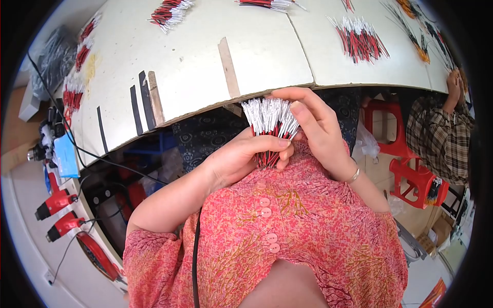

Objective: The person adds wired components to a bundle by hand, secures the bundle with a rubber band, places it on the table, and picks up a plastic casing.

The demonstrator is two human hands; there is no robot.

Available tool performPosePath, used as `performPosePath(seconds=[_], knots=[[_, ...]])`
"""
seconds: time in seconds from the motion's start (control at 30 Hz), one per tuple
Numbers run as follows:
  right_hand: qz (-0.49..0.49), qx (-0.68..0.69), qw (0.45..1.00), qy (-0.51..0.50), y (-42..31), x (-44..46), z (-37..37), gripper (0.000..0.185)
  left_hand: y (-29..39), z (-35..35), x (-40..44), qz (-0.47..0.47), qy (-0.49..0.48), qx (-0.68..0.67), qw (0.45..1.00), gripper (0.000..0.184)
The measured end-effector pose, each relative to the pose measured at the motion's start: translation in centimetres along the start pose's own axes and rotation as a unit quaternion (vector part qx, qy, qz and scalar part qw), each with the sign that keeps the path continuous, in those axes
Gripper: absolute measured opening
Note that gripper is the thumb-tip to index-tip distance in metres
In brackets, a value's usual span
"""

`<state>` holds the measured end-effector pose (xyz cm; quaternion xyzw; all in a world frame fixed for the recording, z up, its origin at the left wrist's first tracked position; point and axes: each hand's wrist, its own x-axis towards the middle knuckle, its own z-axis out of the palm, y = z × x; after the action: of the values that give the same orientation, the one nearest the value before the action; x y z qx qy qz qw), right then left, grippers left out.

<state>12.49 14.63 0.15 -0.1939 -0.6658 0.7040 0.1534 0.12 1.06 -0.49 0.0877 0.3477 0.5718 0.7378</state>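
A thick bundle of short red and black wires with white ends (pixel 268 115) is held upright at the table's front edge, close to my body. My left hand (pixel 251 151) is wrapped round its lower part, with the thumb across the front. The white ends fan out above that grip. My right hand (pixel 318 126) curves round the bundle's right side, fingers bent behind the white ends and thumb at their edge. Whether the right fingers grip the wires or only touch them I cannot tell.
More wire bundles lie on the white table (pixel 200 56), including a red and white pile (pixel 359 40) at the right. Dark strips (pixel 146 100) stick to its front edge. Red heat guns (pixel 55 203) hang at the left. A co-worker's plaid sleeve (pixel 441 136) and red stools (pixel 385 128) are at the right.
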Motion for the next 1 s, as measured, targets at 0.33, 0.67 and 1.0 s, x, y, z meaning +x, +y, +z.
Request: performPosePath(seconds=[0.33, 0.67, 1.0], knots=[[-0.006, -0.003, 0.999, 0.036, -0.2, 0.0, 0.1, 0.028, 0.1, 0.2, 0.0, 0.008, 0.001, 0.006, 1.0, 0.021], [-0.233, -0.277, 0.928, 0.088, 0.2, 0.1, -0.4, 0.019, -0.2, 0.1, 0.1, 0.002, 0.009, 0.025, 1.0, 0.019], [-0.29, -0.324, 0.892, 0.126, 0.1, -0.1, -0.6, 0.022, -0.3, 0.0, 0.1, 0.01, 0.01, 0.015, 1.0, 0.019]])
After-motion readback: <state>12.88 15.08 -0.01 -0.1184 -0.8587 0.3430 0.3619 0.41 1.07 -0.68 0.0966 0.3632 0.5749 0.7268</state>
